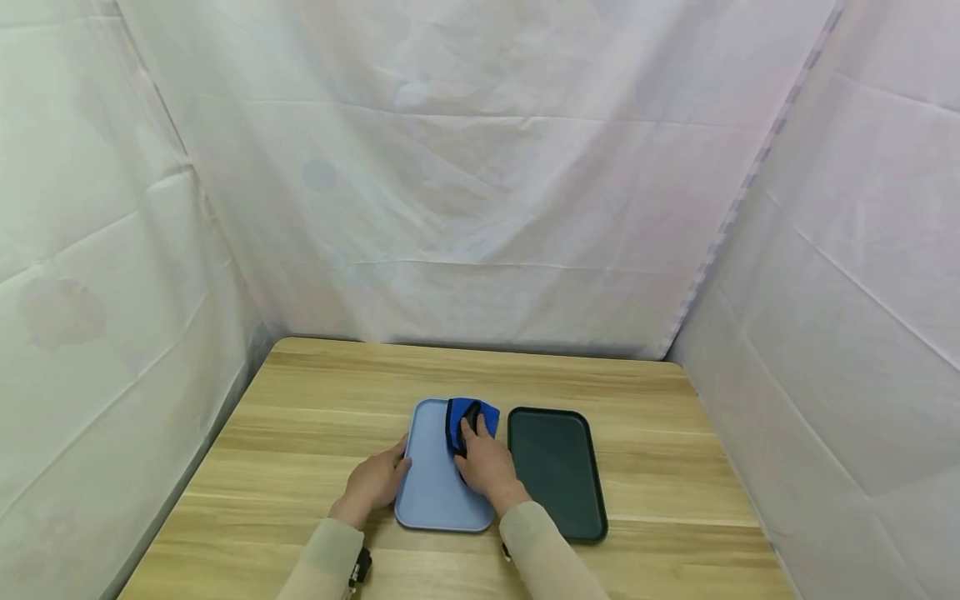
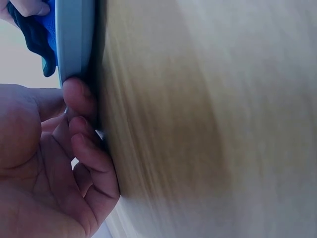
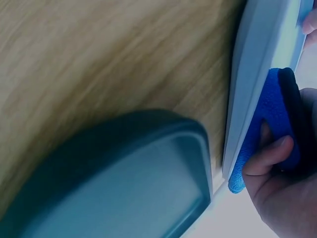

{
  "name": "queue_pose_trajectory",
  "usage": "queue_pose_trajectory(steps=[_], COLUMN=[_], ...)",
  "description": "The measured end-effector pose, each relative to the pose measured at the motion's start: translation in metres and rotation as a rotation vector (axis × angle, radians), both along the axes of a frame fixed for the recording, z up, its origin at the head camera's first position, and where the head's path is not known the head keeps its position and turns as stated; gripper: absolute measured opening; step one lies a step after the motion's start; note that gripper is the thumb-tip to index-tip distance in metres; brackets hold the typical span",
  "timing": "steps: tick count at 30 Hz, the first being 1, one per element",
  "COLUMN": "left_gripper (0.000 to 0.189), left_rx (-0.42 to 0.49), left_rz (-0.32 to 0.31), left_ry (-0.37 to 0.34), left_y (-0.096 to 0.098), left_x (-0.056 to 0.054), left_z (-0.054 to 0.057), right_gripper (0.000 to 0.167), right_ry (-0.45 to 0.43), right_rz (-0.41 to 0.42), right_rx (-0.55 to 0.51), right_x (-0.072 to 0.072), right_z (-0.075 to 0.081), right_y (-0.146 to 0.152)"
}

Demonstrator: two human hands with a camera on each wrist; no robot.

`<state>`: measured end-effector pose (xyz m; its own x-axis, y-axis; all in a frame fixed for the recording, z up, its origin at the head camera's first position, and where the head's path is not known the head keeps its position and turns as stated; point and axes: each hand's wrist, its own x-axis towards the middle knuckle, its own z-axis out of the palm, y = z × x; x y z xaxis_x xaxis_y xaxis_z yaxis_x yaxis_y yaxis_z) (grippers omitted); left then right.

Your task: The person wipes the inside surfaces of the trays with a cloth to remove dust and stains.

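hangings: white fabric sheets with soft creases close in the work at the back and on both sides.
surface: a pale wood-grain tabletop; it looks smooth to me, so a hard sideways push could set a tray skidding.
neighbour: a dark green rectangular tray with rounded corners lies on the right, a narrow strip of wood between it and the next one. the gap is slim enough that a slip to the right could knock the two together.
centre: a pale blue rectangular tray with a low rim, under both hands. its underside is in shadow from the wrist views, so i can't say whether the left edge sits fully down; if it is raised, pressure on the far right corner could make it rock.
sleeves: light cream cuffs; the right one runs close to the green tray and might nudge it on a wide stroke.
steadying: the left hand pinches the blue tray's left rim between thumb and fingers. should that grip slacken, the tray could turn.
working: the right hand holds a bunched fold, thumb against fingers, two fingers spread on top.
fold: a blue towelling cloth with black edging, on the far right part of the blue tray, reaching its right rim. if it catches there, it could drag the tray along.
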<state>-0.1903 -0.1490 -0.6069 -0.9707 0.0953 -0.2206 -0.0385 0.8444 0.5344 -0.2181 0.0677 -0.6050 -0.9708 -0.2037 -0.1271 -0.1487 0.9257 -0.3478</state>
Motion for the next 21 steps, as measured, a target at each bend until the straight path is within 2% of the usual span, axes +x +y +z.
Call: queue_pose_trajectory(steps=[8,21], left_gripper=[0.052,0.051], left_rx=[0.0,-0.008], left_rz=[-0.005,0.004], left_ry=[0.003,0.009], left_y=[-0.001,-0.001], left_x=[-0.001,-0.002], left_z=[-0.003,-0.004], right_gripper=[0.07,0.071], right_ry=[0.001,-0.004], right_rz=[0.002,0.015], right_rx=[-0.025,0.009], right_x=[-0.001,0.0], right_z=[-0.001,0.001], right_y=[-0.008,-0.022])
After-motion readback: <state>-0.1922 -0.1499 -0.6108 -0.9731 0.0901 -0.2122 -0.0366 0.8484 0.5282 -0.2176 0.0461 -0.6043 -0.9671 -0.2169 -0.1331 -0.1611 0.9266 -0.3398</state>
